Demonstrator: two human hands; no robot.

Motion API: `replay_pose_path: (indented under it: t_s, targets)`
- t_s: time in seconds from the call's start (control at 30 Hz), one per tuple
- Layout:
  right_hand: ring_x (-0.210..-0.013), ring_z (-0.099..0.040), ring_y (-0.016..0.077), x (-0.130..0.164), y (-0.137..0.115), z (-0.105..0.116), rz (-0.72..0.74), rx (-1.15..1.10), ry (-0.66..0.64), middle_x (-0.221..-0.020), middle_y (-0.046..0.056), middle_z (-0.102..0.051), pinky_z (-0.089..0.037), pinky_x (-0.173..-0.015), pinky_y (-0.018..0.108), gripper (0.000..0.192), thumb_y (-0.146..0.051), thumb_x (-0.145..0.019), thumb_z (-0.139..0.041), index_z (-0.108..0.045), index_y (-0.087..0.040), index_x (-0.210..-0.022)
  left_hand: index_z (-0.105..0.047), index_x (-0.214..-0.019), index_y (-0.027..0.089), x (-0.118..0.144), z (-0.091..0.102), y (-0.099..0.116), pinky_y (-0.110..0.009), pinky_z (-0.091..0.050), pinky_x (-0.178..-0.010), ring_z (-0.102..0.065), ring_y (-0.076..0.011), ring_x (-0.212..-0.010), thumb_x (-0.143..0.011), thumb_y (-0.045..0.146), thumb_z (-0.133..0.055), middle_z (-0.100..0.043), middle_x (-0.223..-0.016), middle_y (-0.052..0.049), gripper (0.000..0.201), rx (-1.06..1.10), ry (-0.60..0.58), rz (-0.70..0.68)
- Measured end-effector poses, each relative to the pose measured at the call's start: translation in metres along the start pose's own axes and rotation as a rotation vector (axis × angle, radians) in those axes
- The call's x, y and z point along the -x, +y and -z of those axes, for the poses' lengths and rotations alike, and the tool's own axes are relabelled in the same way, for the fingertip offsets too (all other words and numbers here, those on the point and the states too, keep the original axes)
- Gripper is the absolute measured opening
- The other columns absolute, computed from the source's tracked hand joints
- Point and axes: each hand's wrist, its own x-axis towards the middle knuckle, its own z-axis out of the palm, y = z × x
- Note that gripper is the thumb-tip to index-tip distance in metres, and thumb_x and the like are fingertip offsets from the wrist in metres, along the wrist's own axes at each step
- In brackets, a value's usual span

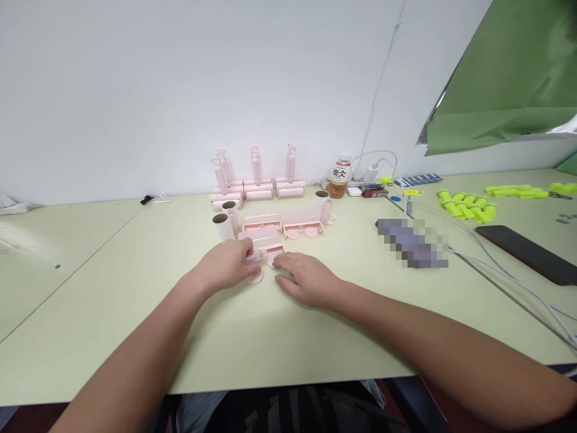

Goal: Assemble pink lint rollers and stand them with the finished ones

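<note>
I am working at the middle of the pale green worktop (135, 337), both hands meeting over a small pink part (265, 251). My left hand (228, 264) is curling its fingers round the part's left end and pinching it, while my right hand (306, 278) is lying flat with its fingers loose, tips touching the part's right end. A pink round disc (255, 277) is lying just under my left hand.

Judging by the layout, the work is partly along: three finished pink rollers (256, 183) are standing upright at the far side, handles pointing up, while open pink frames (283, 227) and loose tubes (223, 225) (still separate, it seems) are waiting between them and my hands.

The part I am holding is lying low, its long axis running left to right.
</note>
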Motion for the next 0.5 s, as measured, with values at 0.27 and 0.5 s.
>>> replay_pose_path:
  t_s: [0.27,0.5]
  targets:
    - [-0.112,-0.065,0.0303,0.002,-0.007,-0.002,-0.013,0.144,-0.153,-0.139,0.015,-0.059,-0.052,-0.086,0.042,0.033,-0.029,-0.095,-0.044,-0.066,-0.013,-0.114,-0.055,-0.071,0.02,0.007,-0.013,0.008,-0.03,-0.033,-0.051,-0.057,-0.0202,-0.06,-0.08,0.036,-0.051,-0.067,-0.074,-0.007,0.019,-0.084,-0.153,-0.073]
    - [-0.093,-0.072,0.0278,0.009,-0.019,-0.004,-0.05,0.275,-0.243,-0.157,0.011,-0.036,-0.055,-0.073,0.04,0.039,-0.037,-0.097,-0.04,-0.063,-0.014,-0.117,-0.055,-0.069,0.019,0.005,-0.01,0.008,-0.03,-0.033,-0.048,-0.057,-0.0196,-0.057,-0.079,0.029,-0.052,-0.067,-0.073,-0.007,0.015,-0.143,-0.157,-0.051]
